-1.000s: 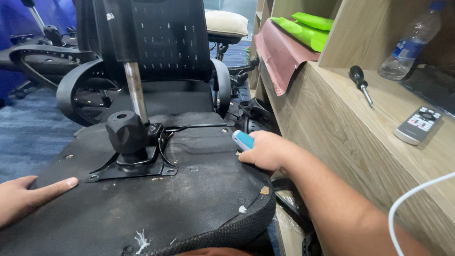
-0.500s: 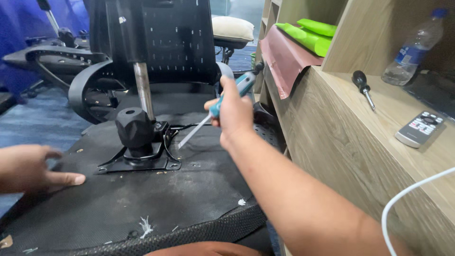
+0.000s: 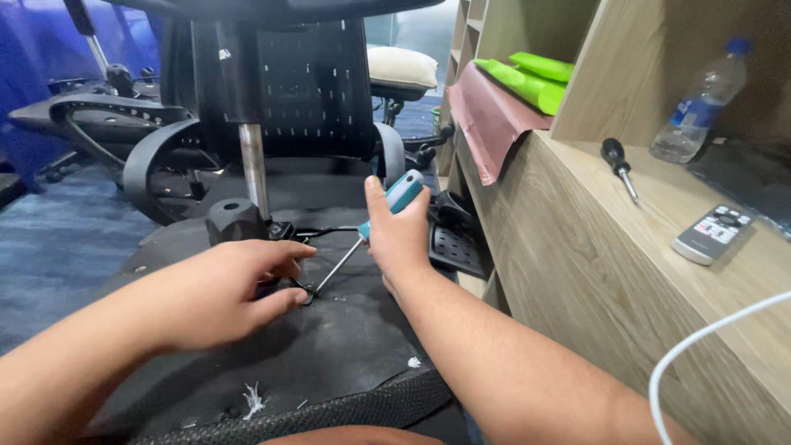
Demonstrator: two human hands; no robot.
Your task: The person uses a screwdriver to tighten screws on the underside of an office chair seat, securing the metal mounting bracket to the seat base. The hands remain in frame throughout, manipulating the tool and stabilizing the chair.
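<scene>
Right hand (image 3: 400, 239) gripping teal screwdriver (image 3: 362, 231) over upturned black chair seat (image 3: 329, 346), wooden shelf (image 3: 593, 272) alongside.

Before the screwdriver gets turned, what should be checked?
1. Right hand grips the screwdriver handle: ok.
2. Tip seated in a screw: cannot tell, the left hand's fingers hide it.
3. Left hand steadies the bracket on the seat: ok.
4. Fingers clear of the tip: not ok, they are right beside it.
5. Spare screwdriver lies on the shelf: ok.
</scene>
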